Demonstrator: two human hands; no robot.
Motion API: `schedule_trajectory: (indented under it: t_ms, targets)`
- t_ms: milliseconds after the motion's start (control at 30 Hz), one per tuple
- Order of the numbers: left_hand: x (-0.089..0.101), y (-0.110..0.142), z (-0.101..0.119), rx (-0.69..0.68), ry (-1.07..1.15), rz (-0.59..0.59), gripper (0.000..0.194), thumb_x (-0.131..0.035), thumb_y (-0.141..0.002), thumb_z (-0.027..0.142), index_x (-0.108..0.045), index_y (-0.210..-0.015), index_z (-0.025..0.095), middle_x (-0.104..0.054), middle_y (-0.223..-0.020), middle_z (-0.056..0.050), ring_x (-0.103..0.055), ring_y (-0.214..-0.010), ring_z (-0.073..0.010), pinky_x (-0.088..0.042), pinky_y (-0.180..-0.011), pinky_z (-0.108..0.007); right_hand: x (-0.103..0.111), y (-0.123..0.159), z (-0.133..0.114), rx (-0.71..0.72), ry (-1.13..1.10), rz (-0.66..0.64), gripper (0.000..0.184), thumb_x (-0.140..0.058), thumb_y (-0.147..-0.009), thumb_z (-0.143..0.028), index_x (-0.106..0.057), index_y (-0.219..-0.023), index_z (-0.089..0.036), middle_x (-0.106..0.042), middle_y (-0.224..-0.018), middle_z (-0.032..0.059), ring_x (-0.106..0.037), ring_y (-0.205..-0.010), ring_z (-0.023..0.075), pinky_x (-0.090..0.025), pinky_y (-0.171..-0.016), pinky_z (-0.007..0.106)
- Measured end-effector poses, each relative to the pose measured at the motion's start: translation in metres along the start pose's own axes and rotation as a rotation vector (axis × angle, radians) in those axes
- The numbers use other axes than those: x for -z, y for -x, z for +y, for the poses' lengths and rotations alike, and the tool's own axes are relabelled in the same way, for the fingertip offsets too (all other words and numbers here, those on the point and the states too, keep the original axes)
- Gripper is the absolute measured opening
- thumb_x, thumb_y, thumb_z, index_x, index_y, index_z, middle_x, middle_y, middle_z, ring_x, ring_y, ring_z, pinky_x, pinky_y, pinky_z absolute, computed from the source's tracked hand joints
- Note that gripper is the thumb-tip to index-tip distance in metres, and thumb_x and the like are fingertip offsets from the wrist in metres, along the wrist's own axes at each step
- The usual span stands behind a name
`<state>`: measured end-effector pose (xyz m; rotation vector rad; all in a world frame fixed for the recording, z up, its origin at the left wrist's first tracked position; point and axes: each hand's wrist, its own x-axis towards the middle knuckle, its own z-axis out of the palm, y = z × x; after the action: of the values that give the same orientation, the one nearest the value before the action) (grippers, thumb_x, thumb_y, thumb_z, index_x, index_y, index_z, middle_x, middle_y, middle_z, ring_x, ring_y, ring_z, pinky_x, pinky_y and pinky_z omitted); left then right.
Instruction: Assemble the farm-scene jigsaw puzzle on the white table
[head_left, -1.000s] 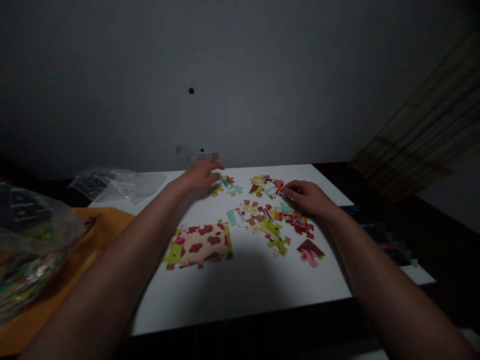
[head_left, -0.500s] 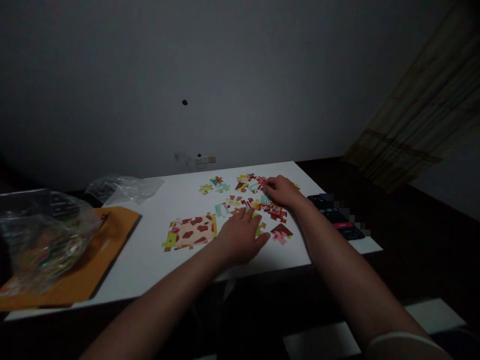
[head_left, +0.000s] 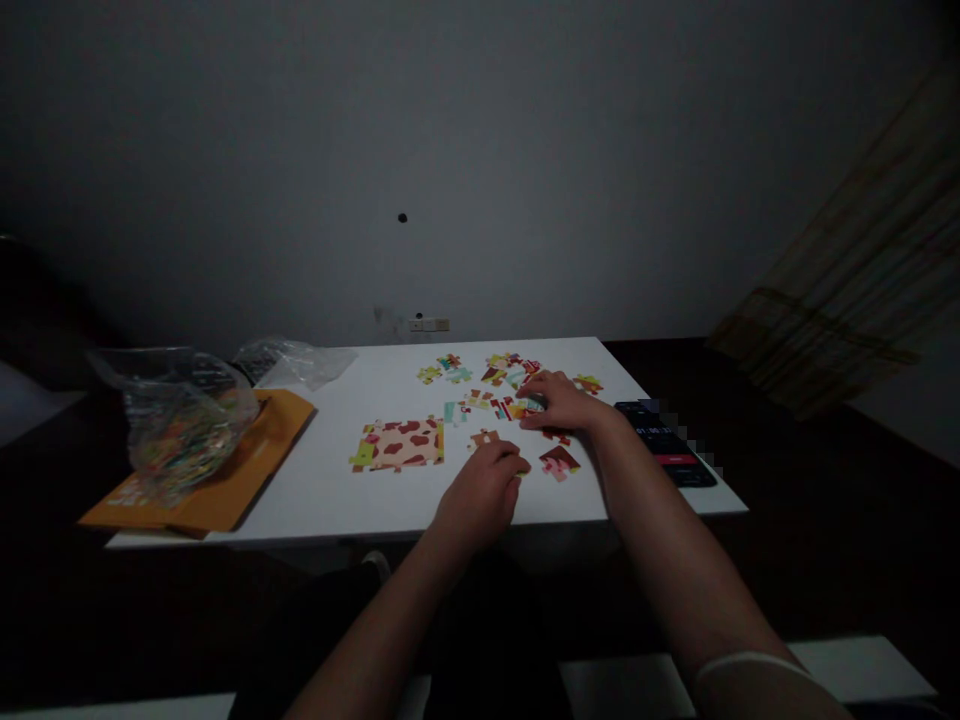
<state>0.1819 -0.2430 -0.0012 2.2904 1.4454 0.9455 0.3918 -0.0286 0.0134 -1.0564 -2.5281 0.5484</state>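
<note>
My left hand (head_left: 481,492) rests near the table's front edge, its fingers curled together over a yellow-green puzzle piece (head_left: 523,469) that is mostly hidden. My right hand (head_left: 566,402) is farther out, thumb and fingers apart above a cluster of red, yellow and pale green puzzle pieces (head_left: 508,408). Left of both hands lies a joined puzzle section (head_left: 401,445), cream with brown-red patches. A brown and pink piece (head_left: 559,462) sits right of my left hand. An orange-brown piece (head_left: 484,438) lies just beyond its fingers.
More loose pieces (head_left: 450,370) lie toward the back of the white table (head_left: 330,500). On the left, a clear bag of colourful pieces (head_left: 187,430) rests on an orange-brown envelope (head_left: 266,440), with another clear plastic bag (head_left: 300,362) behind. A phone (head_left: 675,455) lies at the right edge.
My left hand has gone from spread flat to curled fingers. My right hand has come nearer, from the back pieces to the middle cluster. The camera view has shifted too.
</note>
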Motion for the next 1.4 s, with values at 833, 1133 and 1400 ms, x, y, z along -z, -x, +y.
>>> schedule_trajectory:
  t_ms: [833,1133,1400]
  targets:
    - [-0.005,0.001,0.003,-0.066,-0.123,0.018,0.030,-0.057,-0.105,0.010,-0.073,-0.127,0.024,-0.076,-0.124,-0.012,-0.069,-0.121,-0.0289,-0.061,-0.110,-0.049,0.006,-0.012,0.008,-0.350,-0.256,0.743,0.025,-0.063,-0.098,-0.049,-0.074,-0.109,-0.029,-0.080,-0.102,0.0099,-0.074,-0.098,0.0309,-0.058,-0.094,0.045]
    - [-0.003,-0.001,0.004,-0.074,-0.164,-0.024,0.029,-0.056,-0.102,0.007,-0.076,-0.119,0.021,-0.076,-0.120,-0.011,-0.069,-0.116,-0.0298,-0.063,-0.105,-0.050,0.007,-0.011,0.004,-0.302,-0.235,0.736,0.024,-0.064,-0.098,-0.047,-0.074,-0.108,-0.028,-0.080,-0.102,0.0103,-0.074,-0.098,0.0306,-0.056,-0.097,0.047]
    - [0.000,-0.002,0.010,-0.062,-0.185,-0.045,0.024,-0.059,-0.102,0.010,-0.077,-0.113,0.021,-0.077,-0.120,-0.013,-0.069,-0.116,-0.0306,-0.061,-0.105,-0.050,0.006,-0.011,0.006,-0.312,-0.203,0.712,0.025,-0.062,-0.099,-0.046,-0.075,-0.112,-0.029,-0.079,-0.107,0.0113,-0.073,-0.102,0.0315,-0.056,-0.096,0.046]
